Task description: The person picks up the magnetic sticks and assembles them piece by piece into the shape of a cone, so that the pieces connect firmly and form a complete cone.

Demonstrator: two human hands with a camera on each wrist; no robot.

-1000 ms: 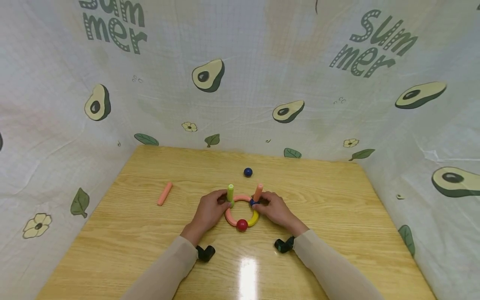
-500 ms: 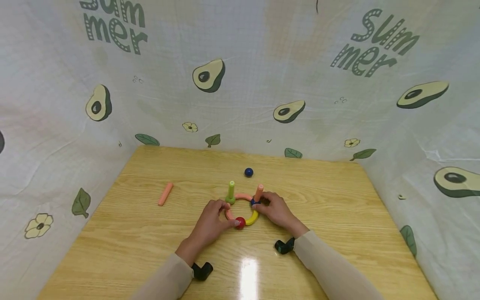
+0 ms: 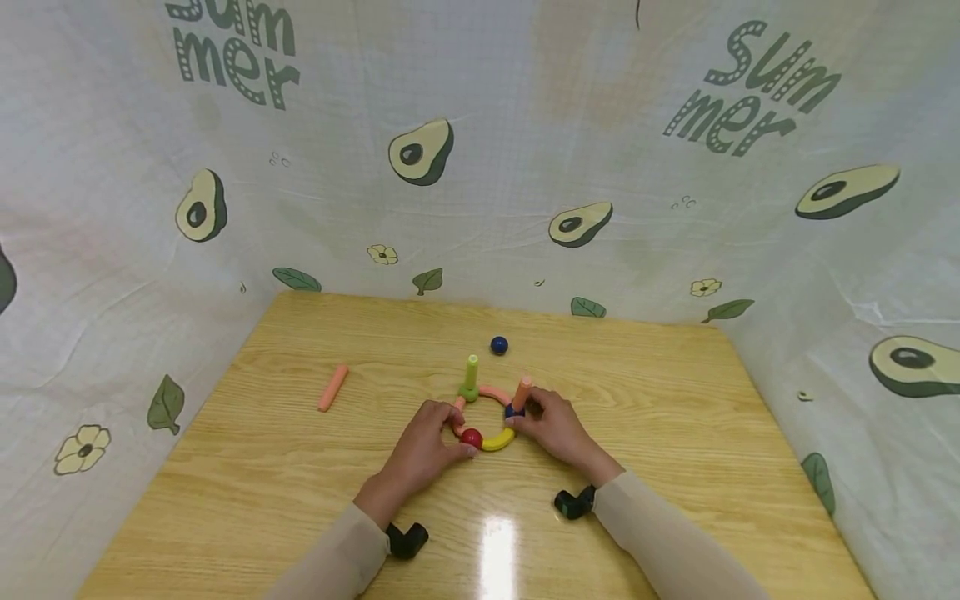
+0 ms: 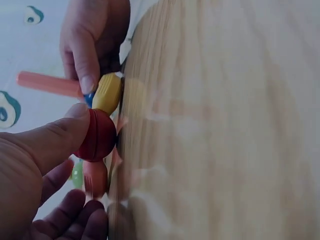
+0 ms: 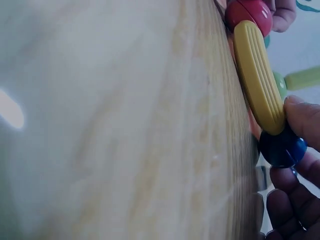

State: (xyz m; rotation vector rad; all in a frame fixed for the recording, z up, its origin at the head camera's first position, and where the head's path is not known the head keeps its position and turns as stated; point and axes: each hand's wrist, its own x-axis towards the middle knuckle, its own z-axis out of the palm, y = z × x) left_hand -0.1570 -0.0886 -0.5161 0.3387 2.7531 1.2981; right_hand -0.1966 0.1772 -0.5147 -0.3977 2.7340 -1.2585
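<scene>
A ring of curved pieces joined by balls lies on the wooden table. In the head view it has a yellow curved piece (image 3: 498,440), salmon curved pieces (image 3: 492,392), a red ball (image 3: 472,438), a green ball (image 3: 468,392) and a dark blue ball (image 3: 513,411). A green rod (image 3: 472,371) stands up from the green ball, a salmon rod (image 3: 522,393) from the blue one. My left hand (image 3: 423,442) holds the ring at the red ball (image 4: 98,136), thumb against it and fingers by the salmon piece. My right hand (image 3: 557,429) grips the blue ball (image 5: 283,148).
Behind the ring lies a loose dark blue ball (image 3: 499,345). A loose salmon rod (image 3: 333,387) rests to the left on the table (image 3: 637,400). A cloth (image 3: 495,167) printed with avocados hangs around the table's back and sides.
My left hand has left the green ball and moved nearer to hold the ring at the red ball. The ring has turned slightly clockwise, with my right hand still on the blue ball.
</scene>
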